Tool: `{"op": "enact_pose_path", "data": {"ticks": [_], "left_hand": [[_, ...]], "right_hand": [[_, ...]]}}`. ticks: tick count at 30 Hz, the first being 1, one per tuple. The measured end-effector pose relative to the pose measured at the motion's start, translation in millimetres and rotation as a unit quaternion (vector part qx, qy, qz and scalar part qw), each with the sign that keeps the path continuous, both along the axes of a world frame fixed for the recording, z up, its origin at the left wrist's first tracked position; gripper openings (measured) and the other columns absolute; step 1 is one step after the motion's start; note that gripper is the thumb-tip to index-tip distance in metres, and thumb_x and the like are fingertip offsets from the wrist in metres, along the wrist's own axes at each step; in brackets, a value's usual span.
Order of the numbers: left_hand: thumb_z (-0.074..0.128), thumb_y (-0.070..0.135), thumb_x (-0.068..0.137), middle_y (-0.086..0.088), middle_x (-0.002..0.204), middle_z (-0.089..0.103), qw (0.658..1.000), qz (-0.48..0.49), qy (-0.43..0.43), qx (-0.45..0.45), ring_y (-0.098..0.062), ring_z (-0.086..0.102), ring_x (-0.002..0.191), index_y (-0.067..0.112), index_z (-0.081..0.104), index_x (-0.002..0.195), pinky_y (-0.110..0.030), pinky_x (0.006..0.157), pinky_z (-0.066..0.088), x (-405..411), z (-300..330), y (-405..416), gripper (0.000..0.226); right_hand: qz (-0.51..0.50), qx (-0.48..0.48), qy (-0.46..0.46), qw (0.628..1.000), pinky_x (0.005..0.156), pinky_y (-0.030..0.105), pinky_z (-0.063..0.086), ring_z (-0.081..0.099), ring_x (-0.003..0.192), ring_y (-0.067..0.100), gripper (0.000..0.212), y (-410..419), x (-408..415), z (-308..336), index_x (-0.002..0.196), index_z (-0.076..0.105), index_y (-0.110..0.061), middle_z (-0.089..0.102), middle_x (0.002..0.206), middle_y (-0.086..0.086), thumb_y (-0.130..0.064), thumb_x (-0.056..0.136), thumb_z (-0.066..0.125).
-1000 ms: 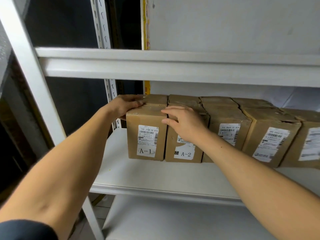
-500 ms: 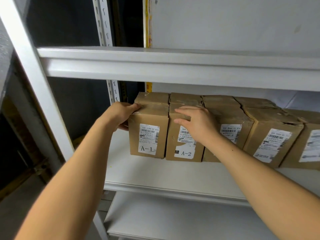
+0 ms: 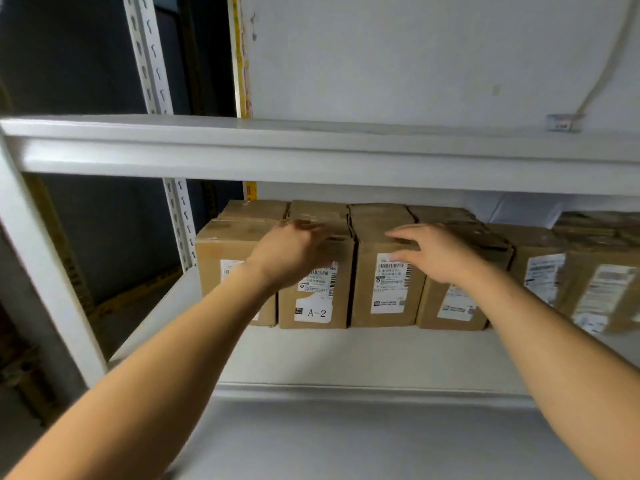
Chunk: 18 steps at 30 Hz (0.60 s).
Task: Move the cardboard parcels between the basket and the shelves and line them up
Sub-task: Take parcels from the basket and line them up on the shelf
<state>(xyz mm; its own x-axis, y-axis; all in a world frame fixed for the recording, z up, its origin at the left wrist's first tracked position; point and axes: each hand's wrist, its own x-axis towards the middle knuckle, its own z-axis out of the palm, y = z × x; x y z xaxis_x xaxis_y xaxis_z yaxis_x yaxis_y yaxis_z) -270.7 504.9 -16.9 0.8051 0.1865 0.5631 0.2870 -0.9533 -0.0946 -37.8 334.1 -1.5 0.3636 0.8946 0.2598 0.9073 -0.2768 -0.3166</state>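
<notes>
Both hands have slid rightward along the row since 0.5 s ago: the left hand (image 3: 294,252) has left the outer side of the end parcel (image 3: 228,251) and now sits over the top front edge of the A-2 parcel (image 3: 317,303), while the right hand (image 3: 438,252) has moved off A-2 to the upper fronts of the third parcel (image 3: 388,289) and the fourth parcel (image 3: 453,308). The view has also swung right, bringing 2 further parcels (image 3: 588,282) into sight at the far right, blurred.

The left hand's fingers are smeared by motion, so I cannot tell whether they curl on the box or lie flat. The right hand is spread, fingers fairly straight, gripping nothing; whether its fingertips press the cardboard is unclear.

All the parcels stand upright, side by side, on the middle shelf (image 3: 346,355), labels facing out, fronts of the first 4 roughly level. No basket is in view.

Judging by this, the left end looks settled and the straightening is moving on to the next boxes; the rightmost ones appear to sit at a slight angle and probably need squaring next.
</notes>
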Motion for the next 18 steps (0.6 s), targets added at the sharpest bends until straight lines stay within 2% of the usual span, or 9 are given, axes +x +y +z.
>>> {"op": "enact_pose_path", "data": {"ticks": [2,5,9,15,18], "left_hand": [[0.073,0.026,0.095,-0.003,0.125,0.073,0.999,0.014,-0.038,-0.001,-0.024,0.074,0.104,0.028,0.058,0.145,-0.04,0.089,0.062,12,-7,-8,0.052],[0.078,0.013,0.09,-0.006,0.116,0.076,0.996,0.0,-0.09,0.018,-0.026,0.075,0.096,0.019,0.069,0.133,-0.037,0.08,0.061,13,-14,-12,0.045],[0.079,0.015,0.089,-0.004,0.118,0.076,0.996,0.012,-0.083,0.006,-0.027,0.075,0.098,0.021,0.068,0.135,-0.045,0.079,0.065,10,-11,-8,0.048],[0.085,0.017,0.085,-0.003,0.111,0.079,0.996,0.049,-0.078,0.001,-0.029,0.076,0.091,0.022,0.071,0.132,-0.042,0.08,0.063,17,-9,-13,0.049],[0.084,0.018,0.087,-0.004,0.114,0.079,0.996,0.064,-0.066,-0.011,-0.027,0.077,0.093,0.021,0.07,0.134,-0.043,0.083,0.063,17,-6,-19,0.049]], "right_hand": [[0.009,0.011,0.009,1.0,0.123,0.042,0.029,0.043,0.148,0.018,0.047,1,7,-3,0.147,0.058,-0.035,0.052,0.157,-0.009,-0.033,0.101,0.068],[0.014,0.036,0.02,0.999,0.123,0.04,0.03,0.048,0.145,0.019,0.042,3,8,-6,0.142,0.064,-0.029,0.057,0.153,-0.006,-0.028,0.101,0.068],[0.021,0.061,-0.01,0.998,0.117,0.03,0.032,0.053,0.141,0.021,0.037,0,1,-10,0.139,0.069,-0.021,0.062,0.149,0.001,-0.029,0.102,0.067],[0.047,0.073,0.024,0.996,0.121,0.031,0.034,0.058,0.137,0.018,0.034,-6,20,-12,0.134,0.072,-0.021,0.066,0.144,-0.002,-0.027,0.1,0.07],[0.066,0.068,0.013,0.995,0.12,0.031,0.034,0.057,0.138,0.018,0.036,-8,21,-11,0.136,0.071,-0.022,0.065,0.145,-0.003,-0.029,0.1,0.07]]}}
